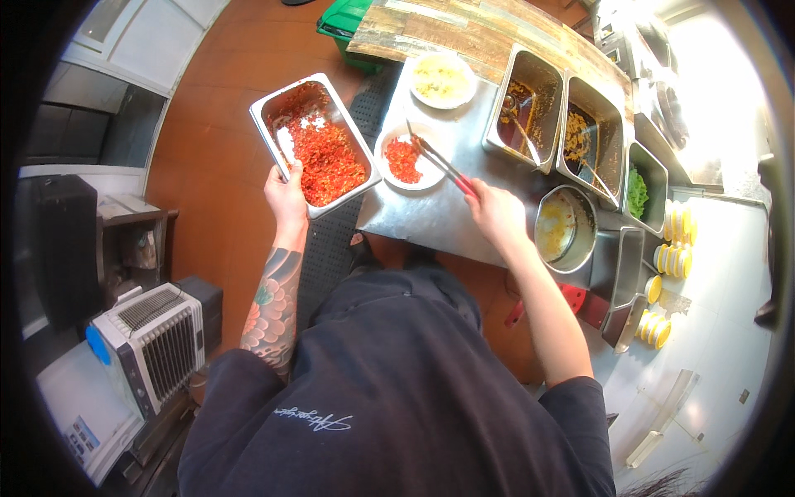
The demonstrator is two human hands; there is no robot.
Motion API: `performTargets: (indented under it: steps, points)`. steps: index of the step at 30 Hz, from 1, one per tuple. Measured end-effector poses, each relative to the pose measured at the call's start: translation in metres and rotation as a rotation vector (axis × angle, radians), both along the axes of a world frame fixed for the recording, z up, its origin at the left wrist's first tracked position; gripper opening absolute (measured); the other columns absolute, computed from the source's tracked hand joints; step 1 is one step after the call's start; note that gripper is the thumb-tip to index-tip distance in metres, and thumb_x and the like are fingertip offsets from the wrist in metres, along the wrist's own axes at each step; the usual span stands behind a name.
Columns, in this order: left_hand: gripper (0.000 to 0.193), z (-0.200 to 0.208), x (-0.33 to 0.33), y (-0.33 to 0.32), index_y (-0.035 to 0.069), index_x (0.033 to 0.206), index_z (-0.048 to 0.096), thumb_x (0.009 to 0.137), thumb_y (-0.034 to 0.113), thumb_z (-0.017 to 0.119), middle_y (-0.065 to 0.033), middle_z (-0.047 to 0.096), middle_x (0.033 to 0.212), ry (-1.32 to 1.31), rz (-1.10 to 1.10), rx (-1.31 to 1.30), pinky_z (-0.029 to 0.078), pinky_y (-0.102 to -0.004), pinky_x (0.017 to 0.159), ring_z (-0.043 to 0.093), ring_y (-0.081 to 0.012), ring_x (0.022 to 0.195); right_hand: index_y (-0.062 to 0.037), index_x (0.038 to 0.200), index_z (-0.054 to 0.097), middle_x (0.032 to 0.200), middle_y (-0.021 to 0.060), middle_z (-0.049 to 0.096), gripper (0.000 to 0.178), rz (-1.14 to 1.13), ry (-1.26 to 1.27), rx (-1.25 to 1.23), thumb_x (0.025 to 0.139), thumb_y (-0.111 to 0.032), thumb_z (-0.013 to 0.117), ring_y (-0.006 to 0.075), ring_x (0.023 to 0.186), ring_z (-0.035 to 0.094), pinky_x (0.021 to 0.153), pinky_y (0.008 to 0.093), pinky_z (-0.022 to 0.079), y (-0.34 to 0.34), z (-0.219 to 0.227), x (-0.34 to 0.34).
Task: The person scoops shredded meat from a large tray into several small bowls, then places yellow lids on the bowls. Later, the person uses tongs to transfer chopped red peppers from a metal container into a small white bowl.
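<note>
My left hand (286,197) grips the near left rim of a rectangular steel food pan (267,132), tilted toward the table. Chopped red chilli (323,157) covers most of its bottom. In my right hand (497,210) is a pair of tongs (447,168) with red handles. The tips of the tongs reach over a white bowl (429,176), which stands at the left edge of the steel table. A small heap of the same red pieces (402,159) lies in that bowl. Just beyond it stands a second white bowl (451,99) with pale yellow chopped food.
Two deep steel pans (540,74) with sauce and ladles stand right of the bowls. Beside them are a pan of green leaves (638,192) and a round steel pot (585,217). A green bin (339,21) stands beyond the table, an air cooler (166,344) at lower left.
</note>
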State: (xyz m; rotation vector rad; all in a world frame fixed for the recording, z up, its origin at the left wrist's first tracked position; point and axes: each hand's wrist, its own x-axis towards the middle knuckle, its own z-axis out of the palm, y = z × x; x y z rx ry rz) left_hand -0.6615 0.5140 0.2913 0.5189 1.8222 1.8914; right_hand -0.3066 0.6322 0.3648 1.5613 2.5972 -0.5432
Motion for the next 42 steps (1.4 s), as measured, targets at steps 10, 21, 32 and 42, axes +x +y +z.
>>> performTargets:
  steps: [10,21,32,42]
  points:
    - [0.008,-0.002,0.008,0.005,-0.001,0.091,0.066,0.096,0.006,0.068,-0.0002,0.065,0.082,0.004,-0.018,-0.013,0.045,-0.0247,0.068,0.053,-0.0051,0.072,-0.0088,0.125,0.061,0.095,0.0192,0.070,0.040,-0.056,0.074,-0.032,0.093,-0.032,0.066,0.0375,0.091,0.068,0.079,0.0468,0.054,-0.004,-0.038,0.003]
    - [0.011,-0.001,0.022,0.009,0.001,0.088,0.065,0.096,0.008,0.068,0.0032,0.062,0.078,0.084,-0.043,-0.111,0.043,-0.0240,0.064,0.050,-0.0036,0.069,-0.0066,0.128,0.061,0.096,0.0198,0.072,0.044,-0.106,0.082,-0.046,0.094,-0.033,0.065,0.0370,0.091,0.070,0.080,0.0470,0.055,-0.032,0.044,0.013]
    - [0.029,0.016,0.040,0.018,0.009,0.075,0.053,0.097,0.016,0.070,0.0097,0.042,0.067,0.226,-0.283,-0.176,0.029,-0.0232,0.054,0.033,-0.0020,0.062,-0.0053,0.126,0.060,0.090,0.0189,0.070,0.042,-0.058,0.317,-0.042,0.095,-0.032,0.064,0.0374,0.084,0.070,0.076,0.0462,0.056,-0.033,0.046,-0.086]
    - [0.028,0.032,0.049,0.025,0.009,0.075,0.054,0.096,0.014,0.070,0.0114,0.041,0.067,0.200,-0.430,-0.174,0.027,-0.0225,0.054,0.032,-0.0010,0.063,-0.0010,0.127,0.059,0.082,0.0155,0.065,0.041,0.172,0.191,0.040,0.094,-0.024,0.064,0.0321,0.065,0.068,0.059,0.0419,0.056,-0.070,0.059,-0.037]
